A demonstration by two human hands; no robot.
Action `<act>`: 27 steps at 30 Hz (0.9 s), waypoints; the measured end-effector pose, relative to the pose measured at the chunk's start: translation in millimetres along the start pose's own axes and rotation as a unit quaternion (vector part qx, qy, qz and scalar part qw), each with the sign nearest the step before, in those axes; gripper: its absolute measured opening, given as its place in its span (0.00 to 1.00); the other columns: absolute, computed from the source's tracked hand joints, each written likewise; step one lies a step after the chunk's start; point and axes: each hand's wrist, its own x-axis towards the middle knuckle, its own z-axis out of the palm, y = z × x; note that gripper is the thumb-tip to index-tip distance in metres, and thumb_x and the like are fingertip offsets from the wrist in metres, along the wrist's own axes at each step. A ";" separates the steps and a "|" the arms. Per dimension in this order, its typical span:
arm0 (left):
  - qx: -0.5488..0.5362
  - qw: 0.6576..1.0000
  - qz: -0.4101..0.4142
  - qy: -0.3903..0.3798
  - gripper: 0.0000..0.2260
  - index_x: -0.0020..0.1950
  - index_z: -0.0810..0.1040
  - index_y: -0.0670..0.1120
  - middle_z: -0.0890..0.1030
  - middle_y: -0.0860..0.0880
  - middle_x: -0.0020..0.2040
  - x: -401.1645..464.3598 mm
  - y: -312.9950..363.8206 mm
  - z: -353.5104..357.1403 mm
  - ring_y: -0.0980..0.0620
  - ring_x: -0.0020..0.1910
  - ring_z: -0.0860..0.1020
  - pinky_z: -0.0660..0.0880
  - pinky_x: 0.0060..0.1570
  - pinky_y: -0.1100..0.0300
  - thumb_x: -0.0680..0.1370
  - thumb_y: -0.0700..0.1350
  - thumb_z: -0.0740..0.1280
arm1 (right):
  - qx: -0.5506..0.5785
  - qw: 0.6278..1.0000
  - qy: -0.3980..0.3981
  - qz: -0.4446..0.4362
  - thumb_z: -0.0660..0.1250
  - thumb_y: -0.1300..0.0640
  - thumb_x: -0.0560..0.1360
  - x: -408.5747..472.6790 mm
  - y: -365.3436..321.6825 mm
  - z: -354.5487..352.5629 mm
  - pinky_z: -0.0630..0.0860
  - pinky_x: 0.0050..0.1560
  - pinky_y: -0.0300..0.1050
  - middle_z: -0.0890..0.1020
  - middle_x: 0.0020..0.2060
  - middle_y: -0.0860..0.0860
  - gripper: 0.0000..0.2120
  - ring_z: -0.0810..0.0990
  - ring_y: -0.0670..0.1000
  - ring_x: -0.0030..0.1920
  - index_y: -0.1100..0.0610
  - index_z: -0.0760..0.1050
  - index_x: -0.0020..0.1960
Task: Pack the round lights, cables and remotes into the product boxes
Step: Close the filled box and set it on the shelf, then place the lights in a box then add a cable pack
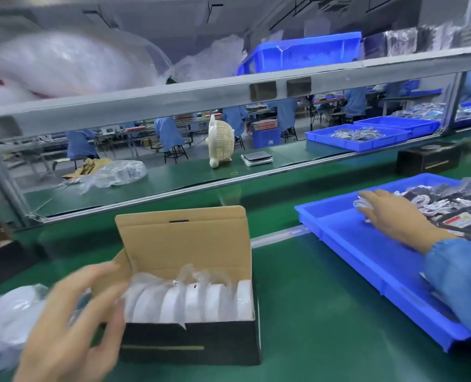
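Observation:
A black product box [190,343] with its brown lid flap [184,238] raised stands on the green belt in front of me. Several round white lights [190,301] in clear bags stand on edge inside it. My left hand [74,318], blurred and with fingers spread, is at the box's left end, touching the bagged lights. My right hand [394,216] reaches into a blue tray [366,257] at the right and curls its fingers round a coiled white cable [362,204]. More bagged cables and black remotes [460,213] fill the tray's far end.
A pile of clear bags [11,323] lies at the left edge. Another black box [427,158] stands at the back right. Beyond the belt are a small white fan [220,142], a scale [256,158], blue trays [358,136] and seated workers. A shelf rail [229,89] runs overhead.

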 end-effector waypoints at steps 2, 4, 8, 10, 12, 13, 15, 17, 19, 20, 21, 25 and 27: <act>0.050 0.995 0.072 -0.054 0.17 0.48 0.85 0.40 0.83 0.44 0.52 -5.3 21.2 6.7 0.47 0.47 0.80 0.76 0.42 0.57 0.79 0.49 0.60 | 0.231 0.969 0.079 0.046 0.60 0.49 0.81 -9.4 -17.4 -22.5 0.72 0.51 0.52 0.79 0.58 0.59 0.18 0.78 0.62 0.55 0.54 0.70 0.70; 0.111 0.981 0.065 -0.145 0.28 0.45 0.85 0.46 0.83 0.47 0.43 0.2 39.1 7.7 0.47 0.40 0.81 0.70 0.32 0.61 0.83 0.57 0.49 | 0.347 0.930 0.113 0.039 0.66 0.47 0.78 -23.1 -45.6 -53.2 0.73 0.40 0.48 0.82 0.51 0.53 0.15 0.80 0.59 0.46 0.49 0.73 0.62; 0.175 0.940 0.006 -0.293 0.35 0.48 0.86 0.49 0.84 0.42 0.46 10.4 55.4 1.6 0.40 0.44 0.83 0.79 0.35 0.50 0.77 0.70 0.46 | 0.438 0.892 0.081 -0.084 0.76 0.45 0.67 -62.9 -115.0 -127.1 0.74 0.38 0.34 0.83 0.40 0.41 0.10 0.80 0.40 0.41 0.46 0.78 0.44; 0.164 0.928 -0.046 -0.333 0.41 0.62 0.80 0.57 0.79 0.44 0.63 11.4 61.0 2.0 0.40 0.63 0.76 0.78 0.56 0.46 0.70 0.78 0.41 | 0.432 0.885 0.059 -0.162 0.76 0.48 0.67 -79.0 -149.4 -158.1 0.73 0.39 0.32 0.84 0.38 0.42 0.07 0.79 0.41 0.37 0.47 0.81 0.43; 0.121 0.925 -0.077 -0.351 0.49 0.72 0.68 0.63 0.68 0.54 0.72 10.3 60.0 8.3 0.49 0.72 0.62 0.66 0.69 0.51 0.61 0.83 0.34 | 0.429 0.873 0.006 -0.232 0.74 0.51 0.71 -89.8 -179.7 -174.1 0.73 0.39 0.33 0.84 0.39 0.43 0.05 0.80 0.42 0.37 0.48 0.84 0.46; 0.086 0.927 -0.094 -0.354 0.50 0.71 0.68 0.63 0.67 0.58 0.70 12.9 58.6 10.5 0.52 0.71 0.61 0.65 0.69 0.53 0.59 0.84 0.36 | 0.413 0.871 -0.017 -0.267 0.71 0.54 0.74 -93.7 -193.7 -176.3 0.72 0.40 0.31 0.84 0.42 0.44 0.06 0.79 0.40 0.40 0.48 0.84 0.49; 0.004 0.931 -0.132 -0.341 0.44 0.65 0.75 0.61 0.70 0.61 0.62 20.8 57.2 13.8 0.55 0.64 0.63 0.67 0.65 0.56 0.60 0.84 0.46 | 0.351 0.876 -0.042 -0.329 0.65 0.58 0.78 -98.5 -219.9 -173.1 0.67 0.45 0.26 0.82 0.47 0.44 0.11 0.75 0.37 0.43 0.49 0.83 0.55; -0.029 0.939 -0.150 -0.308 0.35 0.60 0.79 0.58 0.73 0.61 0.56 23.3 61.4 16.2 0.58 0.60 0.66 0.69 0.59 0.61 0.65 0.79 0.54 | 0.286 0.885 -0.053 -0.363 0.59 0.61 0.79 -98.2 -242.1 -165.7 0.66 0.50 0.28 0.78 0.51 0.48 0.15 0.72 0.39 0.47 0.52 0.81 0.59; -0.029 0.954 -0.137 -0.266 0.31 0.58 0.80 0.56 0.72 0.61 0.54 16.7 72.8 18.4 0.59 0.58 0.68 0.71 0.55 0.63 0.69 0.74 0.54 | 0.230 0.903 -0.053 -0.360 0.58 0.60 0.79 -94.1 -259.1 -156.7 0.71 0.57 0.44 0.76 0.53 0.51 0.15 0.74 0.48 0.54 0.55 0.77 0.63; -0.030 0.959 -0.127 -0.251 0.30 0.58 0.80 0.56 0.71 0.61 0.52 11.8 79.1 19.1 0.60 0.56 0.68 0.71 0.54 0.63 0.70 0.73 0.53 | 0.212 0.909 -0.048 -0.355 0.59 0.60 0.79 -92.2 -266.6 -152.3 0.71 0.57 0.48 0.77 0.54 0.52 0.15 0.74 0.52 0.56 0.56 0.75 0.63; -0.031 0.962 -0.117 -0.245 0.30 0.59 0.80 0.56 0.70 0.60 0.52 8.6 85.4 19.2 0.60 0.55 0.69 0.72 0.53 0.63 0.71 0.72 0.52 | 0.201 0.913 -0.043 -0.351 0.60 0.60 0.78 -91.1 -273.4 -148.4 0.71 0.56 0.50 0.78 0.54 0.52 0.14 0.75 0.54 0.55 0.56 0.74 0.63; 0.026 0.966 -0.034 -0.255 0.27 0.59 0.80 0.55 0.74 0.55 0.56 2.0 122.2 17.5 0.54 0.56 0.75 0.76 0.47 0.63 0.72 0.68 0.54 | 0.181 0.916 -0.025 -0.357 0.65 0.57 0.77 -89.4 -288.9 -139.0 0.71 0.55 0.49 0.80 0.51 0.52 0.08 0.76 0.55 0.54 0.55 0.77 0.55; 0.025 0.952 -0.008 -0.305 0.26 0.46 0.86 0.52 0.82 0.52 0.46 -0.2 137.4 14.5 0.51 0.44 0.82 0.78 0.35 0.66 0.69 0.67 0.56 | 0.199 0.907 -0.019 -0.371 0.68 0.55 0.76 -88.9 -284.3 -138.2 0.71 0.52 0.47 0.82 0.47 0.51 0.07 0.77 0.53 0.50 0.54 0.80 0.52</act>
